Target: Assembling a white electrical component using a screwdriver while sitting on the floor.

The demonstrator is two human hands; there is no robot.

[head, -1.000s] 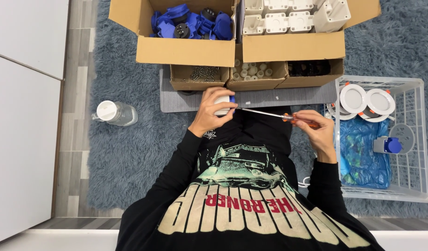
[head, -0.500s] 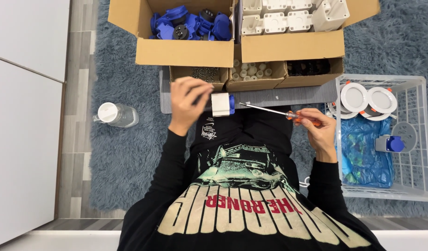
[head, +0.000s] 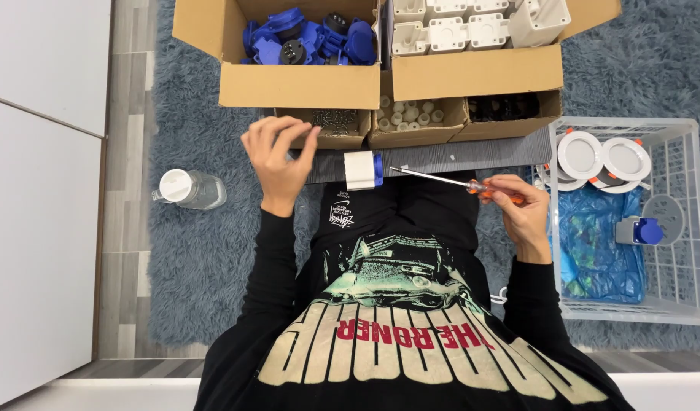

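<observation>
**A:** Status on the plug?

**B:** White plug (head: 363, 169) with the blue end sits on my lap, at the edge of the grey mat (head: 472, 156). Neither hand on it.

**A:** Screwdriver?

**B:** Screwdriver (head: 456, 182) in my right hand (head: 521, 209), fingers clamped round the orange handle. Shaft points left, tip just beside the plug's blue end. Touching or not, can't tell.

**A:** Left hand?

**B:** Left hand (head: 278, 156) raised left of the plug, fingers loosely curled, thumb and fingertips close together. Anything pinched between them is too small to see. It's near the small screw box (head: 331, 122).

**A:** Surroundings?

**B:** Behind the mat: three small boxes, then two big ones, blue parts (head: 308, 38) on the left, white housings (head: 472, 27) on the right. Wire basket (head: 673, 228) to my right holds round white lamps (head: 602, 156), a blue bag and a blue-and-grey socket. Bottle (head: 189, 189) lies on the rug to my left.
</observation>
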